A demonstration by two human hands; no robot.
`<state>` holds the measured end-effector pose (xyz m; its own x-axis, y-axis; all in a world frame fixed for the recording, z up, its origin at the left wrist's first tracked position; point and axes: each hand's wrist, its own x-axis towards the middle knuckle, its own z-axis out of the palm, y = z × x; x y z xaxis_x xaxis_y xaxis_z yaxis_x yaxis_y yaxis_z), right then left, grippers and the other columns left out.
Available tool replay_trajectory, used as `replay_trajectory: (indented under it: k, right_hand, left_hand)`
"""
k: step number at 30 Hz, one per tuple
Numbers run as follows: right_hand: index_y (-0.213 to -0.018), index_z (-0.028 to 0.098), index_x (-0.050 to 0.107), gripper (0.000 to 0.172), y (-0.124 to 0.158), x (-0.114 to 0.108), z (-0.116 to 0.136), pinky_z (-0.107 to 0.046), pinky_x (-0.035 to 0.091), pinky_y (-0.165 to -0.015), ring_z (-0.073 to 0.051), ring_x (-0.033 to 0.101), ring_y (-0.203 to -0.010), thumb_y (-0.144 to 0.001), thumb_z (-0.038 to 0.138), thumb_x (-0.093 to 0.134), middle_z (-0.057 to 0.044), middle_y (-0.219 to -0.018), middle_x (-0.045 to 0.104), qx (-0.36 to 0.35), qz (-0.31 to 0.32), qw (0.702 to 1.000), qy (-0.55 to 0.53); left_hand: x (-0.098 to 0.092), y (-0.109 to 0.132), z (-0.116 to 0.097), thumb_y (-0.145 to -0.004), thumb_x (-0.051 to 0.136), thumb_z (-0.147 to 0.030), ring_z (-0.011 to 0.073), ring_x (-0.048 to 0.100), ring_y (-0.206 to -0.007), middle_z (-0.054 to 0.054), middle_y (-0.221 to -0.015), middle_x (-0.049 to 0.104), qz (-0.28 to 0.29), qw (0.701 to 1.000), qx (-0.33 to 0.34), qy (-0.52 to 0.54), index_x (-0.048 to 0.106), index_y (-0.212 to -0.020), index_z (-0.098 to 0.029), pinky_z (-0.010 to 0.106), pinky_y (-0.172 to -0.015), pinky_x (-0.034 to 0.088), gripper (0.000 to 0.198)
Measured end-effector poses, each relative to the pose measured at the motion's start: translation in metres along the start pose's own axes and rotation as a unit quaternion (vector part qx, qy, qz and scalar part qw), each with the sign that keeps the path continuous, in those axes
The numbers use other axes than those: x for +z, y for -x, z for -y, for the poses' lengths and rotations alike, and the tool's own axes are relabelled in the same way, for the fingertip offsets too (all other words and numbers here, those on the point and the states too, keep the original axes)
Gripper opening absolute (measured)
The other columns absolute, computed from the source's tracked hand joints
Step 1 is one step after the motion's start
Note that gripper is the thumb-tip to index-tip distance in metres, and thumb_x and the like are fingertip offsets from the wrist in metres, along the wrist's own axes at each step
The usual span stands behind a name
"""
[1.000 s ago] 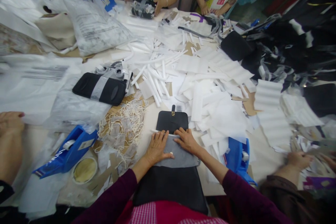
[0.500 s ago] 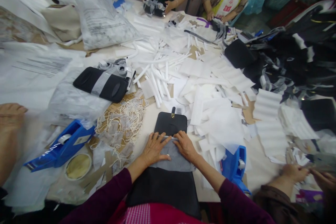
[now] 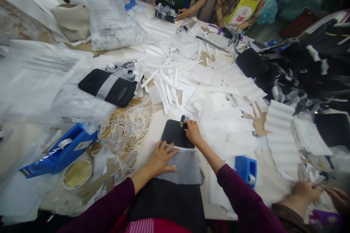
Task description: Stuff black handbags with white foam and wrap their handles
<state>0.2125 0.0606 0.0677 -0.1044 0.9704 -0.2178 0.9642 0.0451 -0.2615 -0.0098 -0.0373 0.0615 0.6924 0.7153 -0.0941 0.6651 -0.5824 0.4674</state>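
A black bag lies flat in front of me with its flap turned away and a grey sheet tucked into it. My left hand lies flat with spread fingers on the grey sheet at the bag's mouth. My right hand has its fingers closed on the far edge of the flap beside the gold clasp.
White paper strips and sheets cover the table. A black pouch lies left, with string tags, blue tape dispensers and a tape roll. Other people's hands work at right and far across.
My right hand moved from the grey sheet up to the flap's far edge by the clasp. The left hand stayed on the sheet. The hand at far left left the view.
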Motion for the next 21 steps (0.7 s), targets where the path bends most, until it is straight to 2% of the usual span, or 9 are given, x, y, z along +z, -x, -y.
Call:
replay_trajectory:
  k: [6, 9, 12, 15, 19, 21]
  right_hand:
    - [-0.101, 0.016, 0.061, 0.032, -0.031, -0.005, 0.0, -0.04, 0.033, -0.086, -0.031, 0.044, -0.105, -0.073, 0.029, 0.07, -0.013, -0.108, 0.056, 0.051, 0.042, 0.998, 0.024]
    - [-0.086, 0.016, 0.064, 0.021, -0.044, -0.019, -0.003, -0.036, 0.034, -0.083, -0.027, 0.05, -0.1, -0.072, 0.031, 0.071, -0.009, -0.096, 0.061, 0.035, 0.081, 0.996, 0.005]
    - [-0.077, 0.018, 0.063, 0.011, -0.049, -0.036, -0.007, -0.027, 0.036, -0.071, -0.018, 0.056, -0.081, -0.073, 0.027, 0.068, -0.002, -0.078, 0.063, 0.004, 0.129, 0.991, -0.037]
    - [-0.079, 0.019, 0.061, 0.012, -0.04, -0.053, -0.006, -0.022, 0.036, -0.061, -0.013, 0.057, -0.068, -0.071, 0.024, 0.069, 0.002, -0.074, 0.064, -0.029, 0.164, 0.983, -0.08]
    - [-0.092, 0.023, 0.057, 0.029, -0.008, -0.066, 0.009, -0.02, 0.037, -0.061, -0.011, 0.059, -0.071, -0.068, 0.024, 0.073, 0.005, -0.086, 0.066, -0.067, 0.18, 0.975, -0.115]
    - [-0.097, 0.024, 0.056, 0.028, 0.013, -0.067, 0.018, -0.022, 0.038, -0.063, -0.012, 0.059, -0.073, -0.072, 0.023, 0.07, 0.005, -0.09, 0.066, -0.075, 0.18, 0.974, -0.118]
  left_hand:
    - [-0.005, -0.002, -0.003, -0.072, 0.041, -0.08, 0.0339, 0.035, -0.124, 0.006, -0.137, 0.047, -0.015, 1.0, 0.01, -0.018, 0.041, -0.138, -0.034, 0.054, -0.108, 0.014, 0.081]
    - [-0.006, -0.002, -0.004, -0.072, 0.044, -0.079, 0.0327, 0.035, -0.124, 0.006, -0.136, 0.048, -0.019, 0.999, 0.015, -0.027, 0.042, -0.137, -0.033, 0.053, -0.109, 0.013, 0.079]
    - [-0.006, -0.002, -0.004, -0.073, 0.043, -0.078, 0.0328, 0.035, -0.125, 0.006, -0.136, 0.048, -0.019, 0.999, 0.017, -0.027, 0.041, -0.138, -0.032, 0.053, -0.109, 0.013, 0.08]
    - [-0.004, -0.002, -0.004, -0.074, 0.043, -0.077, 0.0335, 0.035, -0.125, 0.007, -0.137, 0.046, -0.017, 0.999, 0.014, -0.029, 0.04, -0.139, -0.032, 0.053, -0.11, 0.013, 0.08]
    - [-0.005, -0.002, -0.006, -0.073, 0.046, -0.076, 0.0343, 0.036, -0.124, 0.008, -0.137, 0.046, -0.015, 0.999, 0.014, -0.032, 0.04, -0.139, -0.032, 0.054, -0.108, 0.015, 0.079]
    - [-0.007, -0.003, -0.007, -0.073, 0.048, -0.075, 0.0345, 0.036, -0.123, 0.009, -0.136, 0.046, -0.016, 0.999, 0.012, -0.034, 0.041, -0.138, -0.031, 0.054, -0.108, 0.015, 0.078]
